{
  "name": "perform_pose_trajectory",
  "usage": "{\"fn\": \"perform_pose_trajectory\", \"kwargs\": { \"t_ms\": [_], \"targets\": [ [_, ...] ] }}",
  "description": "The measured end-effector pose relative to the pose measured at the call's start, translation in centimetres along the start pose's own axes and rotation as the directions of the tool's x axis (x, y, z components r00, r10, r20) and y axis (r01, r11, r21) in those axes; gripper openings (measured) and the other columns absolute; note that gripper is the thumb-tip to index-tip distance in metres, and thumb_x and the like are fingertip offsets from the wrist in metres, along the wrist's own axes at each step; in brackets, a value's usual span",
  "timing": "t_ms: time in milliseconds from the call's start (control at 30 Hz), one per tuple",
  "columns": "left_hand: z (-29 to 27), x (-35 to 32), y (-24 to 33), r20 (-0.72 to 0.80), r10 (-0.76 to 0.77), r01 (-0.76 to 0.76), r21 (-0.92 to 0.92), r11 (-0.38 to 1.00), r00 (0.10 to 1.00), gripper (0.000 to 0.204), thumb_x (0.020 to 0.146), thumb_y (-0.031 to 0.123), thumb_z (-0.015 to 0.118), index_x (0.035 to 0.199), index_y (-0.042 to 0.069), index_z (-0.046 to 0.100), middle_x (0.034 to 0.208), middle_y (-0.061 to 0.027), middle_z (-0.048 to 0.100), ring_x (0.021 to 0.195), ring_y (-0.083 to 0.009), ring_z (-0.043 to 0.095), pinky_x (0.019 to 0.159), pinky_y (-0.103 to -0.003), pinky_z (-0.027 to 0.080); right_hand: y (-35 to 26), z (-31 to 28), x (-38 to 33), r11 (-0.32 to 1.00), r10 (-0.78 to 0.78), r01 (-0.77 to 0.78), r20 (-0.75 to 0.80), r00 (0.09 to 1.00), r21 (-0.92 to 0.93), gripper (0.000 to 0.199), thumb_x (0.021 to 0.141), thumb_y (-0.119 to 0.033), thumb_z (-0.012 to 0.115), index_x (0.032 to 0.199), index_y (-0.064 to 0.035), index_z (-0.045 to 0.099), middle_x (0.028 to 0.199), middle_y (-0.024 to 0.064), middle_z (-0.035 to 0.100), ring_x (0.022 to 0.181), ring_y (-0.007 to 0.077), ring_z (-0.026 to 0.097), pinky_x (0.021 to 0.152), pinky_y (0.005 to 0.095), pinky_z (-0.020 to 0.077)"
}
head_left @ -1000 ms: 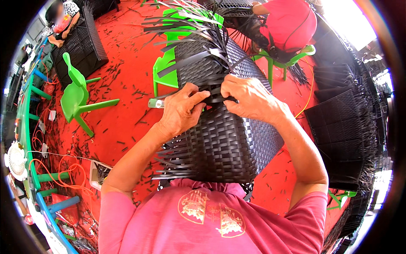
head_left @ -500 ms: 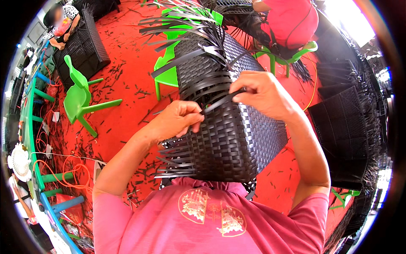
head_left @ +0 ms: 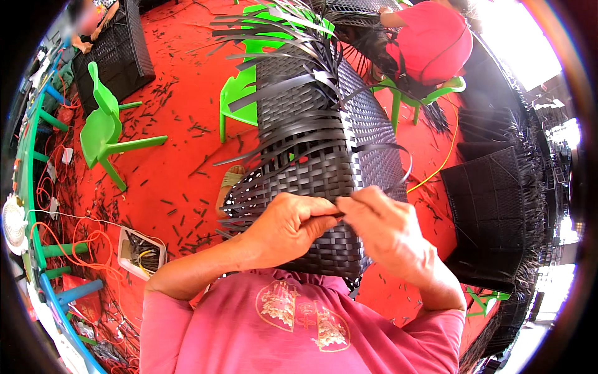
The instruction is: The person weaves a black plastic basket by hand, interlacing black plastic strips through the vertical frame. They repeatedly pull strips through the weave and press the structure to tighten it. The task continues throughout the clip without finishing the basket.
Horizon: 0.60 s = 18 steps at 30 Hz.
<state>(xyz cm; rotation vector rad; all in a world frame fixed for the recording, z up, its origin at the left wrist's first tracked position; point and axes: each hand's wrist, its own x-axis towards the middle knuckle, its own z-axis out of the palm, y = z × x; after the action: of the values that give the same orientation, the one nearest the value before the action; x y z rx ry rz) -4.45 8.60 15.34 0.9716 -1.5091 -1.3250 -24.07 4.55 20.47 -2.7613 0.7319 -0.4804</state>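
In front of me stands a boxy black woven wicker piece (head_left: 311, 177), its corner edge facing me. Flat black strips (head_left: 289, 140) stick out loose across its upper left part, and one strip (head_left: 402, 149) curls out on the right side. My left hand (head_left: 289, 227) is closed at the lower front of the weave, thumb and forefinger pinched together. Right beside it, my right hand (head_left: 389, 230) is at the corner, its fingers drawn together and slightly blurred. Something thin and dark shows between the fingertips, too small to name.
Green plastic chairs (head_left: 103, 128) stand on the red floor (head_left: 180, 134), which is littered with strip scraps. A bin (head_left: 142, 252) of strips is at the left, near orange cords. Black woven panels (head_left: 489, 202) lean at the right. Two other people sit further off, one in red (head_left: 433, 43).
Both hands have moved down and nearer to me, from the upper weave to the lower front. The strip stretched between them is no longer visible there. A curled strip now hangs out at the right.
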Motion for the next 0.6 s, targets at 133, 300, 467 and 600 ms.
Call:
{"fn": "perform_pose_trajectory", "kwargs": {
  "t_ms": [133, 300, 467, 600],
  "targets": [
    [-0.7, -0.5, -2.8, -0.071, -0.070, 0.077, 0.104, 0.992, 0.995, 0.012, 0.090, 0.008, 0.062, 0.094, -0.003, 0.065, 0.077, -0.0047, 0.064, 0.070, -0.0103, 0.057, 0.063, -0.025, 0.047, 1.3, -2.8, -1.0, 0.962, 0.230, -0.217, -0.063, 0.971, 0.164, 0.023, 0.074, 0.008, 0.063, 0.095, -0.0026, 0.063, 0.083, 0.0103, 0.057, 0.064, 0.0288, 0.062, 0.056, 0.0375, 0.0515],
    [-0.6, 0.2, -3.9, -0.157, 0.118, -0.074, 0.262, 0.962, 0.981, 0.007, 0.089, 0.006, 0.063, 0.089, -0.001, 0.064, 0.074, -0.0099, 0.064, 0.066, -0.0162, 0.060, 0.060, -0.029, 0.046, 1.3, -1.9, -1.8, 0.926, 0.326, -0.341, -0.116, 0.938, -0.159, 0.040, 0.077, 0.004, 0.058, 0.116, -0.0026, 0.058, 0.116, 0.0175, 0.058, 0.068, 0.0313, 0.066, 0.057, 0.0380, 0.0547],
    [0.8, 1.7, -1.8, -0.094, 0.165, -0.139, 0.240, 0.961, 0.982, 0.006, 0.087, 0.006, 0.064, 0.088, 0.000, 0.064, 0.072, -0.0108, 0.061, 0.066, -0.0205, 0.060, 0.060, -0.029, 0.046, -0.5, 0.6, -1.5, 0.984, 0.165, -0.163, 0.031, 0.986, -0.076, 0.040, 0.075, 0.001, 0.059, 0.114, -0.0017, 0.056, 0.089, 0.0115, 0.058, 0.059, 0.0250, 0.063, 0.050, 0.0363, 0.0517],
    [-0.4, 1.2, -3.4, -0.141, 0.175, -0.115, 0.355, 0.928, 0.975, 0.010, 0.089, 0.008, 0.063, 0.086, -0.001, 0.063, 0.072, -0.0066, 0.059, 0.063, -0.0162, 0.056, 0.058, -0.027, 0.044, 2.0, -1.3, -1.8, 0.950, 0.304, -0.277, -0.209, 0.930, 0.147, 0.018, 0.075, 0.006, 0.060, 0.091, -0.0031, 0.062, 0.073, 0.0112, 0.055, 0.057, 0.0301, 0.059, 0.049, 0.0377, 0.0460]
  ]
}}
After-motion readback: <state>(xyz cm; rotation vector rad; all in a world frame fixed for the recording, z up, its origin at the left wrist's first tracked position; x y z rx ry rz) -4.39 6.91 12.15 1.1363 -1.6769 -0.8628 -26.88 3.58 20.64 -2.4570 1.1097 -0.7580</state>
